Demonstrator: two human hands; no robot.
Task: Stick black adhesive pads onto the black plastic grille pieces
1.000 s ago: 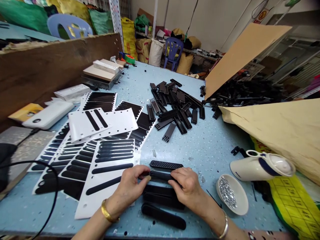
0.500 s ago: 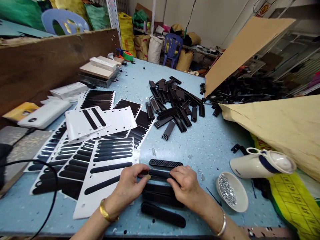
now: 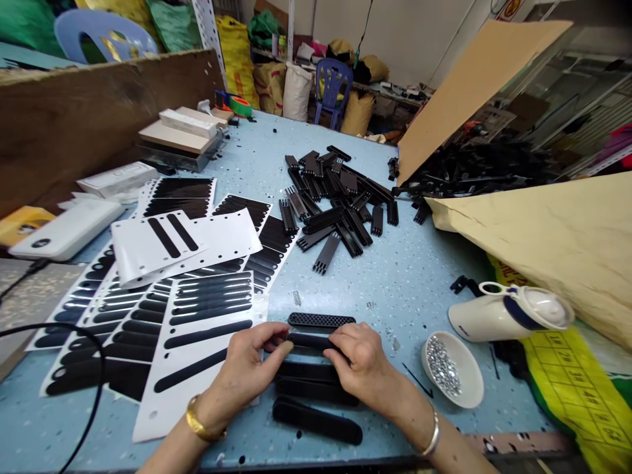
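Left hand (image 3: 251, 361) and right hand (image 3: 364, 362), fingers nearly closed, pinch opposite ends of a black strip (image 3: 310, 341) at the table's (image 3: 399, 283) near middle, probably to steady it.

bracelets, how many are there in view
2: a gold bracelet on the wrist of the left hand, and a silver bracelet on the wrist of the right hand. None looks hidden.
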